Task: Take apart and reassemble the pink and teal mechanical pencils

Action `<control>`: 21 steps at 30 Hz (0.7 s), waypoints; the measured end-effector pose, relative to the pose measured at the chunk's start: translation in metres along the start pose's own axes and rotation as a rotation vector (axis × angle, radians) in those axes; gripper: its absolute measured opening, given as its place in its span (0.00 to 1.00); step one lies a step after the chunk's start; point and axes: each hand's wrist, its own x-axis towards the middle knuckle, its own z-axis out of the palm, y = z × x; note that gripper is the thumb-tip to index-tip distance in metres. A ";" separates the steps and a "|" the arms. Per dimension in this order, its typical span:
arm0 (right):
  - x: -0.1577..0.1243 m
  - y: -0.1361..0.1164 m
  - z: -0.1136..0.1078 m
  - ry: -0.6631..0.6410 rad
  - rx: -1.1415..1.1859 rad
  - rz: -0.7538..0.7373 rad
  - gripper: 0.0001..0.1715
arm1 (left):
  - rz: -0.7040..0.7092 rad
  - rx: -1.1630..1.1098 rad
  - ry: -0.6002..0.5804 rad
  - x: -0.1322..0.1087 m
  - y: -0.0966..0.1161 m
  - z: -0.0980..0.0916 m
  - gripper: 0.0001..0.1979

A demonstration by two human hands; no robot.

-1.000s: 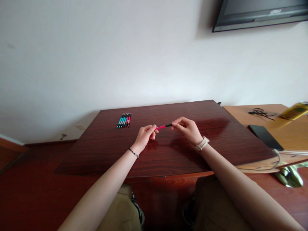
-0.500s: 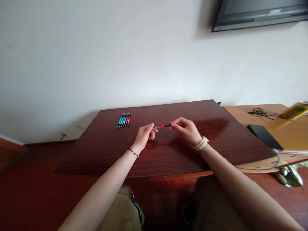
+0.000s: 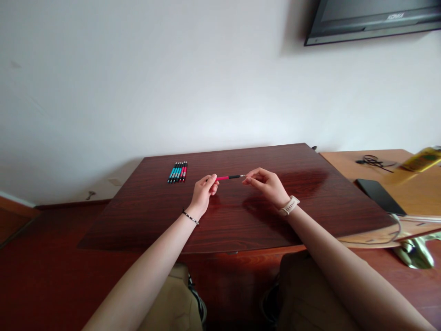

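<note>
A pink and black pen [image 3: 228,177] hangs level just above the dark red wooden table [image 3: 237,216]. My left hand [image 3: 204,190] is closed around the pen's pink end. My right hand [image 3: 264,184] pinches at the thin metal tip on the pen's right end, fingers pressed together. A row of several more pens [image 3: 178,172], teal and pink with black parts, lies side by side on the table at the back left, well apart from both hands.
To the right stands a lighter wooden desk [image 3: 418,191] with a black phone [image 3: 381,196], a coiled cable [image 3: 372,160] and a yellow bottle [image 3: 422,159]. A dark screen [image 3: 372,20] hangs on the white wall above.
My left hand has drawn the pen a little left and up. More of its black part and thin tip now shows between the hands. My right hand stayed almost still.
</note>
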 end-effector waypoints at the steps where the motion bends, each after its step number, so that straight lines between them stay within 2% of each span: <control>1: 0.000 0.001 0.000 0.006 0.006 0.006 0.22 | -0.005 -0.066 0.010 0.001 0.001 -0.001 0.20; 7: 0.000 0.001 -0.002 0.045 -0.041 0.024 0.23 | -0.165 -0.341 0.080 0.005 0.004 -0.006 0.19; 13: 0.002 0.006 -0.004 0.105 -0.007 0.062 0.24 | -0.091 -0.328 0.174 0.009 0.009 -0.013 0.18; 16: 0.002 0.010 -0.005 0.138 0.028 0.092 0.25 | -0.128 -0.369 0.240 0.014 0.013 -0.016 0.22; 21: 0.004 0.016 -0.004 0.180 0.099 0.124 0.28 | -0.163 -0.467 0.361 0.016 0.021 -0.014 0.21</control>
